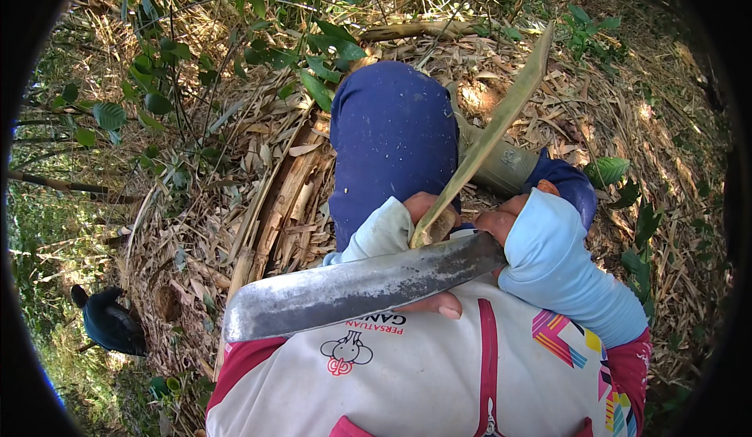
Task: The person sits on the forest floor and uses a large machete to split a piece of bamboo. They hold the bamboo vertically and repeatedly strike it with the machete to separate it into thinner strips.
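My right hand (507, 216) is closed at the base of a machete (360, 287), whose handle is hidden. Its broad, worn grey blade points left across my chest. My left hand (424, 204) is closed around the lower end of a split bamboo strip (495, 130). This strip slants up and to the right, away from my body. The blade lies just below the strip's near end and covers part of my left hand; whether its edge touches the strip I cannot tell. Light blue sleeves cover both wrists.
My knee in blue trousers (395, 139) is bent ahead of me, beside an olive boot (501, 163). Split dry wood (282, 218) lies on the leaf litter to the left. Leafy stems (160, 100) stand far left. A dark teal object (113, 323) sits lower left.
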Motion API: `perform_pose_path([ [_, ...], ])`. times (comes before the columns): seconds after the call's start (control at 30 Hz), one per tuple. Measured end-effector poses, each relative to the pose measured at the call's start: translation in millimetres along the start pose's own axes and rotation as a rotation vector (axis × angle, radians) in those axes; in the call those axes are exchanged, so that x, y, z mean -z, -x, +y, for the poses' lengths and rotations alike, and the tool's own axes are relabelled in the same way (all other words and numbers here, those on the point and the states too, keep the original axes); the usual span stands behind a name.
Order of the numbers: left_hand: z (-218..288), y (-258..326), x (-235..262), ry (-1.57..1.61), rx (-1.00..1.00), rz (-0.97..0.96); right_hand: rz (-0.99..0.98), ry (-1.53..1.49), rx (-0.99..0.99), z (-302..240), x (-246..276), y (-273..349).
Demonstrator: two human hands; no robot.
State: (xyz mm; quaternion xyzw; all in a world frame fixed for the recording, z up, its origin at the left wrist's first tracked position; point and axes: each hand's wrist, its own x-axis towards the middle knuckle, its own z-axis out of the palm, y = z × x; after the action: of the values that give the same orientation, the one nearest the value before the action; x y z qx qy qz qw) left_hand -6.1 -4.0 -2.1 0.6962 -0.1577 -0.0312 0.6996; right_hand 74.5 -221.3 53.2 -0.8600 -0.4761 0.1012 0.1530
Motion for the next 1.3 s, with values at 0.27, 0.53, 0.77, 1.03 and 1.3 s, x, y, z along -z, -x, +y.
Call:
perform_pose_path([
  [0.27, 7, -2, 5, 0.201, 0.353, -0.082, -0.029, 0.013, -0.029, 0, -3, 0],
  [0.53, 9, -7, 4, 0.328, 0.561, -0.086, -0.088, -0.019, -0.048, -1, 2, -1],
  [0.77, 3, -12, 3, 0.257, 0.387, -0.174, -0.026, 0.008, -0.009, -3, -1, 2],
  [1.03, 2, -12, 2, 0.262, 0.399, -0.167, -0.028, 0.069, -0.011, -1, -1, 4],
  [1.3, -1, -10, -1, 0.247, 0.385, -0.134, -0.043, 0.114, -0.031, 0, 1, 5],
])
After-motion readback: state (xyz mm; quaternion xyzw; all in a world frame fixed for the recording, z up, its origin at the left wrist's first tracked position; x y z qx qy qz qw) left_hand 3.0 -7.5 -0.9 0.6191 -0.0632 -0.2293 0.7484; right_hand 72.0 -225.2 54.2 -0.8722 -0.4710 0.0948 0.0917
